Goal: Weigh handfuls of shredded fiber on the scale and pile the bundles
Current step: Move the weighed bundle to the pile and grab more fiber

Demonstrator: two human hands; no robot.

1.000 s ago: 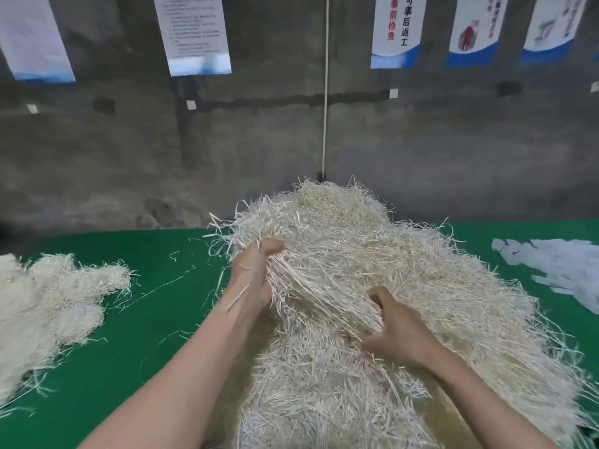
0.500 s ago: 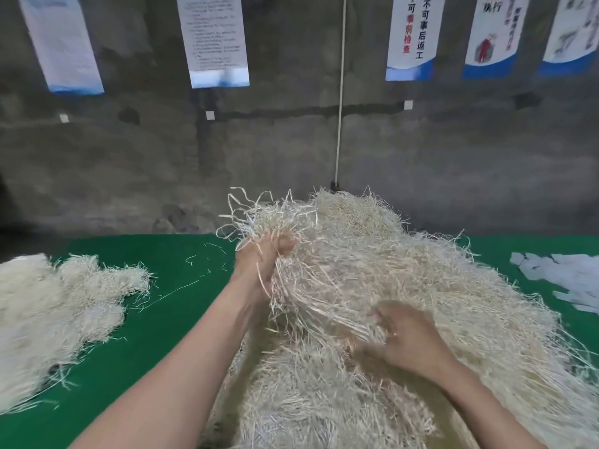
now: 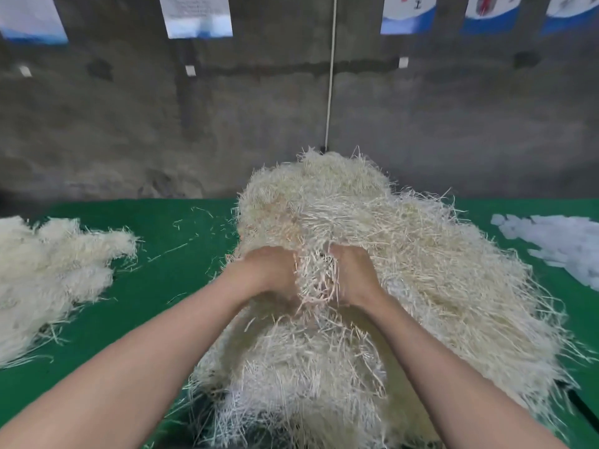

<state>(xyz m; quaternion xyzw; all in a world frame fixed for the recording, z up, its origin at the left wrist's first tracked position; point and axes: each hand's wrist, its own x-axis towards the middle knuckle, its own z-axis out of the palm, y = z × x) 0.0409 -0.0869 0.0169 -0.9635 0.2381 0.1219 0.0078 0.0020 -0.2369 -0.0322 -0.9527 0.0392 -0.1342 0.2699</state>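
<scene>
On the green table [image 3: 155, 303], a big heap of shredded fiber [image 3: 421, 270] fills the middle and right, rising highest at the far side near the gray wall [image 3: 227, 131]. Both bare forearms reach forward over the near slope of the heap and meet at its middle. The left hand [image 3: 269, 270] and the right hand [image 3: 353, 273] sit side by side, backs up and knuckles forward. Their fingers curl down into the strands and clamp a clump [image 3: 316, 283] of fiber that stands up between the two hands. The fingertips are buried, so I cannot tell how deep they go.

A smaller pile [image 3: 48, 273] of the same pale fiber lies well apart at the table's left edge. White scraps [image 3: 557, 247] lie in a flat patch at the far right. Loose single strands [image 3: 168, 251] are scattered on the green between the smaller pile and the heap. A thin white cord [image 3: 330, 92] hangs down the wall behind the heap.
</scene>
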